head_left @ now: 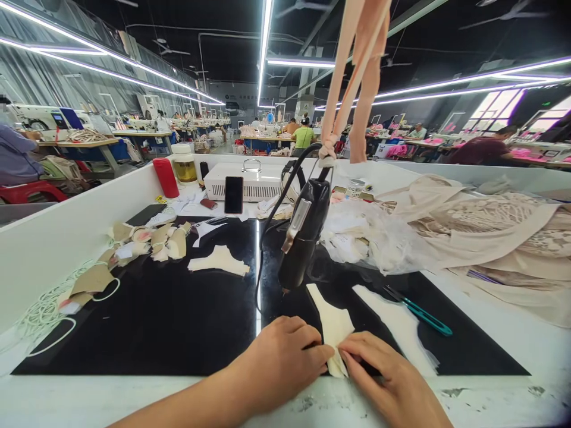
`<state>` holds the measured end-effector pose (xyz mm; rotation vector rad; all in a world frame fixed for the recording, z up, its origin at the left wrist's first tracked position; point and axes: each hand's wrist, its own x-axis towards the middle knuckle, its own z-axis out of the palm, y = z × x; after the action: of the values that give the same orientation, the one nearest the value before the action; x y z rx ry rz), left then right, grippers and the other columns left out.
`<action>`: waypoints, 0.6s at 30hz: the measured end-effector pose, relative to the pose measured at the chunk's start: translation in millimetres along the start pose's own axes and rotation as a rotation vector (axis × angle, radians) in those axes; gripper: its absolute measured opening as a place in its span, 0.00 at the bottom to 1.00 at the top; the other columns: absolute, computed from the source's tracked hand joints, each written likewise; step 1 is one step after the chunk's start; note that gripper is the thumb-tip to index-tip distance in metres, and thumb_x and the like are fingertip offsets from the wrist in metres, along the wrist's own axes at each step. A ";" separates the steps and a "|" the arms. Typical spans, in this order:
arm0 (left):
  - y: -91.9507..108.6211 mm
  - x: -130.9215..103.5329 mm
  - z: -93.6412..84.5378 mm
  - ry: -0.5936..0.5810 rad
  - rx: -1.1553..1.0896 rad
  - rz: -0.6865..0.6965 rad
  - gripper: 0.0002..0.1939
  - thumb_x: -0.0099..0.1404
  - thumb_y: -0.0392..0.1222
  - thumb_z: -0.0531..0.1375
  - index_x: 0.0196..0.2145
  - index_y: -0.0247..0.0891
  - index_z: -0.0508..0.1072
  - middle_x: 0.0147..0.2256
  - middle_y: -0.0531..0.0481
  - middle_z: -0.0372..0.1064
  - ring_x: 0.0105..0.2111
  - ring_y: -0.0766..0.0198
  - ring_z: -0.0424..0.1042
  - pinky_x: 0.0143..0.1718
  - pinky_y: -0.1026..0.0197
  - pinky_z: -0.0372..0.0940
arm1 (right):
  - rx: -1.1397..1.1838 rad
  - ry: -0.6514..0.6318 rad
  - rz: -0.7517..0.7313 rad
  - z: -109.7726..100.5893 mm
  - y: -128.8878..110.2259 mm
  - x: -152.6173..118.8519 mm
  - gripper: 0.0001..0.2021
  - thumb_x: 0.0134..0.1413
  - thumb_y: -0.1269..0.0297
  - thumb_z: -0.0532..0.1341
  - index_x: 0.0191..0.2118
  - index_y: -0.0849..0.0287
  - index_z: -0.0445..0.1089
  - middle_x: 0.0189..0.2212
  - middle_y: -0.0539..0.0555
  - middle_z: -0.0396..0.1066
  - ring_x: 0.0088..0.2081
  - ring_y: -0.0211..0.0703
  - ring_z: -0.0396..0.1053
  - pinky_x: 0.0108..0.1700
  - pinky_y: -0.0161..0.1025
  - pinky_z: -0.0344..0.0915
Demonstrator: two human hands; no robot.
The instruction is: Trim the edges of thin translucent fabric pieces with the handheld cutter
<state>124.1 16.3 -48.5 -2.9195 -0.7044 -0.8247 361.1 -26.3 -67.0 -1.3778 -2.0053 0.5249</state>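
Note:
A cream fabric piece (pixel 332 318) lies on the black board (pixel 178 315) near its front edge. From the left, my left hand (pixel 285 356) grips its lower part, fingers curled with the thumb against the cloth. My right hand (pixel 381 368) pinches the opposite edge between thumb and fingers. Just above hangs a black handheld tool (pixel 306 232), tied to peach fabric strips (pixel 357 77). Right of my hands are a white cut piece (pixel 401 321) and teal-handled snips (pixel 428 318). Another cream piece (pixel 218 260) rests farther back on the board.
Beige cut pieces (pixel 169 241) and pale cord (pixel 49 306) lie at the left. A white metal box (pixel 250 181), phone (pixel 234 195) and red cylinder (pixel 166 177) stand behind. Beige fabric (pixel 495 226) is heaped at the right. People sit at machines beyond.

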 end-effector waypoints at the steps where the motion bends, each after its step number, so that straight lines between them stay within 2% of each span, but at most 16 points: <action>1: 0.2 0.1 -0.1 0.012 0.008 0.002 0.08 0.78 0.41 0.58 0.51 0.40 0.73 0.39 0.53 0.75 0.38 0.62 0.74 0.40 0.59 0.69 | 0.019 0.010 0.024 1.2 -0.6 -0.6 0.11 0.73 0.60 0.55 0.40 0.48 0.74 0.40 0.50 0.74 0.42 0.44 0.75 0.46 0.36 0.69; 8: 1.4 1.3 -1.0 0.014 0.057 0.020 0.06 0.75 0.39 0.61 0.49 0.40 0.73 0.40 0.54 0.74 0.37 0.62 0.73 0.40 0.58 0.69 | 0.038 0.123 0.133 -0.6 -4.7 1.7 0.12 0.67 0.57 0.58 0.35 0.50 0.77 0.36 0.50 0.76 0.36 0.45 0.75 0.39 0.35 0.69; 13: 1.1 2.4 1.4 0.022 0.069 0.012 0.04 0.74 0.38 0.62 0.46 0.39 0.73 0.39 0.54 0.73 0.36 0.62 0.72 0.38 0.59 0.68 | 0.071 0.123 0.217 -14.0 -4.4 12.7 0.12 0.61 0.52 0.62 0.33 0.49 0.80 0.38 0.50 0.79 0.34 0.44 0.75 0.33 0.33 0.70; 16: 1.7 2.7 3.8 0.057 0.067 0.009 0.03 0.73 0.38 0.63 0.43 0.39 0.73 0.39 0.55 0.72 0.35 0.63 0.72 0.37 0.59 0.67 | 0.194 0.166 0.383 -22.5 -3.5 23.7 0.13 0.55 0.47 0.65 0.34 0.50 0.80 0.31 0.49 0.78 0.30 0.44 0.73 0.32 0.33 0.69; 18: 2.4 2.8 4.3 0.064 0.071 0.005 0.04 0.71 0.38 0.64 0.42 0.40 0.73 0.39 0.55 0.73 0.35 0.64 0.72 0.36 0.60 0.67 | 0.289 0.149 0.466 -26.9 -1.3 33.7 0.16 0.51 0.45 0.68 0.36 0.52 0.80 0.25 0.49 0.76 0.24 0.42 0.70 0.29 0.34 0.68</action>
<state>129.4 16.0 -50.6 -2.8177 -0.7053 -0.8704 370.8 3.7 -37.5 -1.6441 -1.4215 0.8519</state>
